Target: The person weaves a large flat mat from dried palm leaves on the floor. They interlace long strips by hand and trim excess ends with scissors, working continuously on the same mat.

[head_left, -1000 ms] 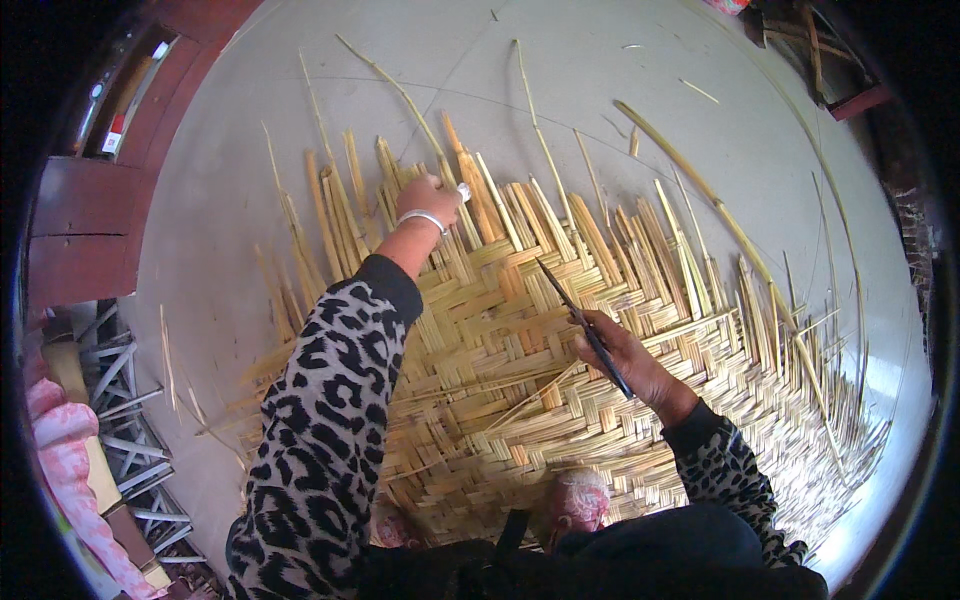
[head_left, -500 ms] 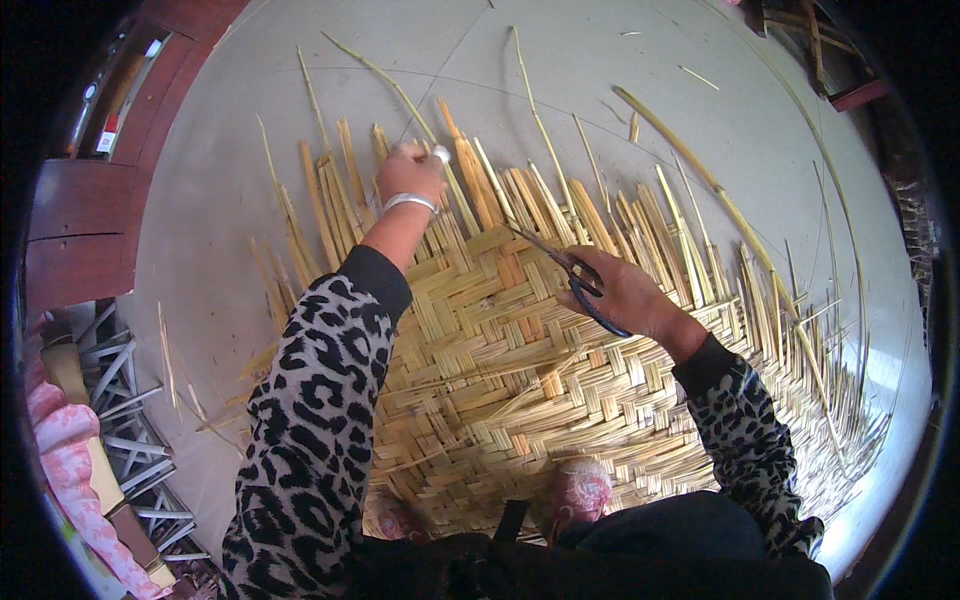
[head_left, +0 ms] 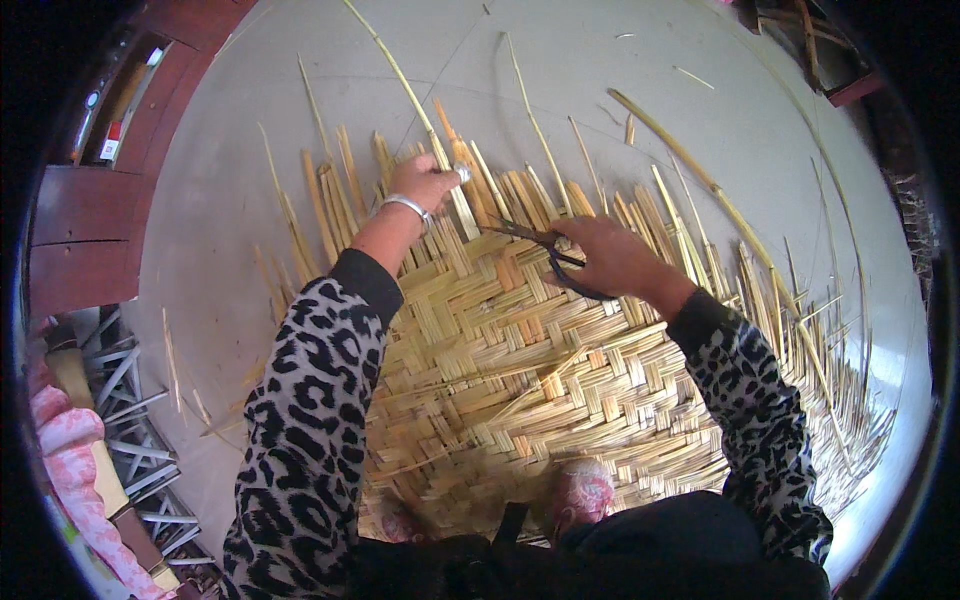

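Note:
Beneath my feet lies a woven mat (head_left: 480, 360) of pale, flat plant strips, with loose strip ends fanning out along its far edge. My left hand (head_left: 425, 185) is closed around a long pale strip (head_left: 400, 80) that rises from that edge; white wrapping covers a fingertip. My right hand (head_left: 615, 255) grips a pair of dark-handled scissors (head_left: 568, 268). Their blades point left, low over the strip bases just right of my left hand. Whether the blades touch a strip, I cannot tell.
A thicker cane (head_left: 690, 170) lies across the strip ends on the right. Dark red wooden furniture (head_left: 85, 210) stands at the left. Below it are a metal rack (head_left: 125, 400) and pink cloth (head_left: 75, 430). Strip scraps (head_left: 693, 77) are scattered on the grey floor (head_left: 240, 130).
The strip in my left hand has swung more upright, and that hand has shifted slightly right and nearer. My right hand has moved the scissors left, toward the strip's base.

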### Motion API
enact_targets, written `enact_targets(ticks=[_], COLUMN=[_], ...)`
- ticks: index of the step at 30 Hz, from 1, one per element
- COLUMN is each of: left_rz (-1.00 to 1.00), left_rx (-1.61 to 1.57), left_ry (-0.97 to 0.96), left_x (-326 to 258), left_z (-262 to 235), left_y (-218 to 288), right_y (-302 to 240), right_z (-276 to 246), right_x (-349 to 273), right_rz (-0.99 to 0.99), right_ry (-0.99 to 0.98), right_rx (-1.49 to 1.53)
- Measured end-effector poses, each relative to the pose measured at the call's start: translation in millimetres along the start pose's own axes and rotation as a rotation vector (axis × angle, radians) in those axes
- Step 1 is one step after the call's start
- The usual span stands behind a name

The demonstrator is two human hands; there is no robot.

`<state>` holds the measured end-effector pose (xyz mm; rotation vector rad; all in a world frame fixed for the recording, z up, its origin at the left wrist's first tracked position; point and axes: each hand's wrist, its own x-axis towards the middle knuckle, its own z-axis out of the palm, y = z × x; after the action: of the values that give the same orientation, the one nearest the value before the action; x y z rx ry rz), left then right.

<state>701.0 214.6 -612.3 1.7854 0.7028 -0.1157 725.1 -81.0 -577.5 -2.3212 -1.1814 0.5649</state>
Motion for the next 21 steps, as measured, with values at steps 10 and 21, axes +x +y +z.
enact_targets(ticks=[10, 21], left_rz=[0.153, 0.240], left_rx=[0.226, 0.074], left_ry=[-0.215, -0.055], left_x=[0.8, -18.6], left_z=[-27.1, -21.2], left_y=[14.2, 19.7], right_y=[-7.1, -14.0], right_z=[-3.3, 3.4], right_x=[48.8, 54.1], right_rz=[-0.112, -0.106], right_ry=[-0.045, -0.067], right_rx=[-0.121, -0.294])
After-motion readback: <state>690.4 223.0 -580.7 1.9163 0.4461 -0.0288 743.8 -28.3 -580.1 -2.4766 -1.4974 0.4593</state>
